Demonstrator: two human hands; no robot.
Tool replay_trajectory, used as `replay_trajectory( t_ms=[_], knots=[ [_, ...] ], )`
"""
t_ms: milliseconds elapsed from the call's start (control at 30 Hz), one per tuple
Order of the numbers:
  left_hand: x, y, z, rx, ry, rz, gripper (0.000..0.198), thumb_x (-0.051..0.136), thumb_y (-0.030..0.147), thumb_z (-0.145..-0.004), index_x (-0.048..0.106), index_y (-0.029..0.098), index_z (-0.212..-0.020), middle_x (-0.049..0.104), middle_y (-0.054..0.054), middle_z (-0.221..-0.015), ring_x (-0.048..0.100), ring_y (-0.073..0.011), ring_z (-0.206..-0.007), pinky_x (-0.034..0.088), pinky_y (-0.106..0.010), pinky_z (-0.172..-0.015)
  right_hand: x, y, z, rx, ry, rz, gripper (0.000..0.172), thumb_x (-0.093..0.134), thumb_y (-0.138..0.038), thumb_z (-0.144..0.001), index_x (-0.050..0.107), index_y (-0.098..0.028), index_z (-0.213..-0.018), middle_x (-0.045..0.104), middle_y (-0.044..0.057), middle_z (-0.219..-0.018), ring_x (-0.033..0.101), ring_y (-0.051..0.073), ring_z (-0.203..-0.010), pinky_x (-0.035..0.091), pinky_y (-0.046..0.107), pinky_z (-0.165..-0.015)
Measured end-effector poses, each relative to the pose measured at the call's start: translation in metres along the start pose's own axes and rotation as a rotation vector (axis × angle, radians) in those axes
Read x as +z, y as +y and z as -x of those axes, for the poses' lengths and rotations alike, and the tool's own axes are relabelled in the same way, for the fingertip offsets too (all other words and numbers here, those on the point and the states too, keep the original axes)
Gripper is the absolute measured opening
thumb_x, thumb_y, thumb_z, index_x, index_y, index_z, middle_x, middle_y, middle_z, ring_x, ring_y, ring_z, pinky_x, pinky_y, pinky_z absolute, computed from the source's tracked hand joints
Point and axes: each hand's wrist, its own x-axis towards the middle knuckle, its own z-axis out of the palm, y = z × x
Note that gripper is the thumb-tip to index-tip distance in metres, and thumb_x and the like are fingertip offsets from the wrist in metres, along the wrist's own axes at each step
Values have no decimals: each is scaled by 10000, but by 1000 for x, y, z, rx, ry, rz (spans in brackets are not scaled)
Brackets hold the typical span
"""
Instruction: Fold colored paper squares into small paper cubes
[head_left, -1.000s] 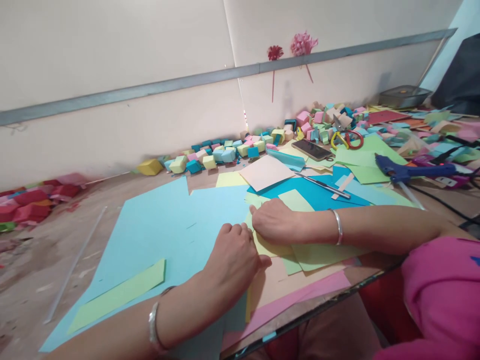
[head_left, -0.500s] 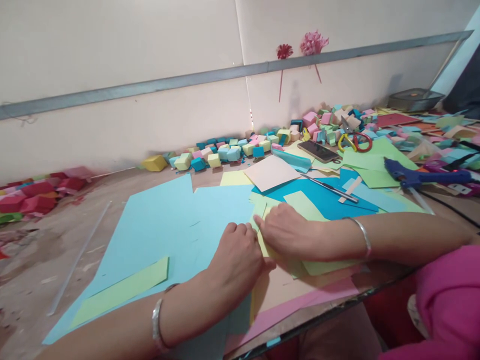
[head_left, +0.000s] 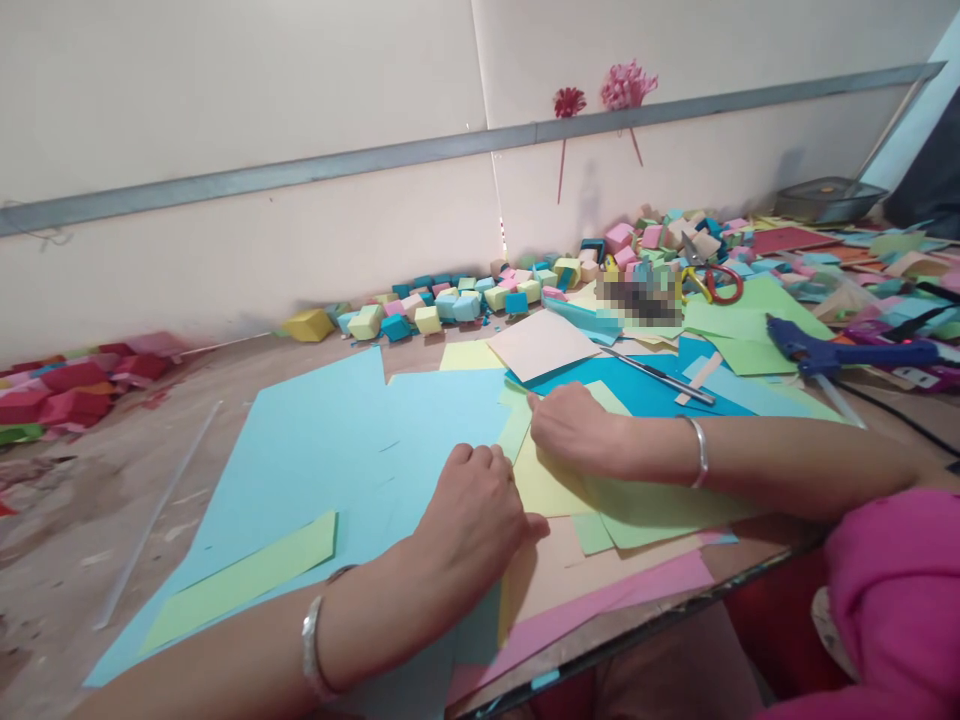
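My left hand (head_left: 474, 505) rests knuckles-up with its fingers curled on the large light blue paper sheet (head_left: 322, 450), at its right edge. My right hand (head_left: 574, 428) lies further back with its fingers pressed down on a pale yellow-green sheet (head_left: 551, 485); I cannot make out whether the fingertips pinch that sheet. Both wrists wear a silver bangle. More green, peach and pink sheets lie stacked under the yellow one near the table's front edge.
A green strip (head_left: 244, 578) lies on the blue sheet at the front left. Behind are a peach square (head_left: 544, 345), dark blue paper (head_left: 637, 385), a craft knife (head_left: 660, 375), a blue glue gun (head_left: 847, 352), scissors (head_left: 712, 283) and several small paper cubes (head_left: 450, 305) along the wall.
My right hand has slid away from my left hand, up and to the right across the yellow-green sheet. My left hand has stayed in place.
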Motion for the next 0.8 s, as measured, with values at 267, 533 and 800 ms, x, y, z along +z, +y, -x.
replay_trajectory(
  t_ms=[267, 533, 800],
  knots=[
    [-1, -1, -2, 1, -44, 28, 425, 602, 530, -851, 715, 125, -790, 669, -107, -790, 595, -262, -749, 339, -370, -627, -7, -15, 13, -120, 20, 45, 209, 464, -67, -864, 654, -68, -951, 637, 131, -708, 591, 195, -661, 356, 281, -540],
    [9, -4, -5, -52, 87, 32, 366, 592, 449, -879, 673, 124, -731, 638, -95, -730, 591, -262, -731, 352, -368, -636, -9, 24, -27, 33, 166, -127, 317, 494, -96, -827, 639, -141, -1104, 704, 129, -926, 650, 232, -829, 412, 287, -626],
    [34, -25, -23, -181, 262, 235, 92, 470, 210, -888, 539, 156, -860, 562, -72, -886, 530, -201, -771, 407, -328, -689, 23, 40, -48, 16, 556, -538, 403, 387, -105, -896, 586, -127, -1246, 655, 110, -1115, 570, 187, -1074, 419, 287, -914]
  ],
)
